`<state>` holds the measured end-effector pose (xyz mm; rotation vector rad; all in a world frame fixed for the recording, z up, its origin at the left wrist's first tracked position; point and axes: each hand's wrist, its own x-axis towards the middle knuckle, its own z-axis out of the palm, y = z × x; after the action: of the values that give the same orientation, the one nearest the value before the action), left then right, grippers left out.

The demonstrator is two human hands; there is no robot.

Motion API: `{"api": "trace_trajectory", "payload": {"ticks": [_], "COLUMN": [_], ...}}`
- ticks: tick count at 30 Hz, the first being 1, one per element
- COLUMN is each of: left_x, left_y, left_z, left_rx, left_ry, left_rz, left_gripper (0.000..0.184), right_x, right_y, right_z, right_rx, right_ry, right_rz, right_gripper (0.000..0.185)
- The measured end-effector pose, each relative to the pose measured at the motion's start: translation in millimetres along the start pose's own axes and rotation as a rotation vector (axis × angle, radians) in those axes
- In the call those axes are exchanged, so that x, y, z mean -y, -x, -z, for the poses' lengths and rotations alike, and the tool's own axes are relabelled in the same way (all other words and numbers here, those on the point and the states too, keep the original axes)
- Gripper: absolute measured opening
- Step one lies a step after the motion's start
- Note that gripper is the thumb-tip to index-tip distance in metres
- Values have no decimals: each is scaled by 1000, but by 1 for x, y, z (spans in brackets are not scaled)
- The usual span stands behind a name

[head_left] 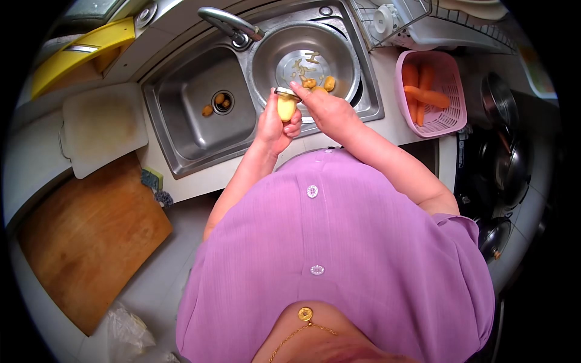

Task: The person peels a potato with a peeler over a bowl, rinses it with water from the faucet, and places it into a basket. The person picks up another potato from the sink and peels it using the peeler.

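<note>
My left hand (275, 126) grips a potato (286, 109) whose visible side is peeled and pale yellow. My right hand (328, 112) is closed on a peeler (287, 92), its metal head lying against the top of the potato. Both hands are over the front rim of the right sink basin. Just beyond them is a round steel basin (260, 63) with strips of peel (301, 68) on its bottom. A few unpeeled potatoes (329, 83) lie at its near right side, partly hidden by my right hand.
Small potatoes (207, 110) lie by the drain of the left sink (181, 130). A faucet (233, 27) arches behind. To the right, a pink basket (458, 103) holds carrots (425, 81). Cutting boards (97, 242) and a sponge (152, 178) are at left, pans (513, 175) at far right.
</note>
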<state>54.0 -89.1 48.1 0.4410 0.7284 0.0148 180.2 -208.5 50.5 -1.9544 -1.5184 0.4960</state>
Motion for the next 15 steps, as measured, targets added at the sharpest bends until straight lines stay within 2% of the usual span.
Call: {"api": "trace_trajectory", "payload": {"ticks": [2,6,8,9,11,15], "left_x": [-3,-6,-4,-2,2,1], "left_y": [5,7,2,0,-3,-1], "left_z": [-7,-11,-7,-5,0,-2], "left_rx": [3,-6,-106,-105,-93,-80], "left_ry": [-55,-41,-68,-69,-42,-57], "left_rz": [-1,0,-30,-27,-15,-20], "left_gripper": [59,57,57,57,56,55], "right_x": [-13,-31,-16,-9,3,4], "right_y": [-1,2,0,1,3,1], "right_z": [-5,-16,-9,-4,3,-1], "right_rx": [-64,-113,-223,-224,-61,-113], "right_ry": [49,-14,-106,-106,-24,53], "right_rz": [-102,-145,-1,-4,48,43], "right_gripper": [51,54,56,56,55,57]}}
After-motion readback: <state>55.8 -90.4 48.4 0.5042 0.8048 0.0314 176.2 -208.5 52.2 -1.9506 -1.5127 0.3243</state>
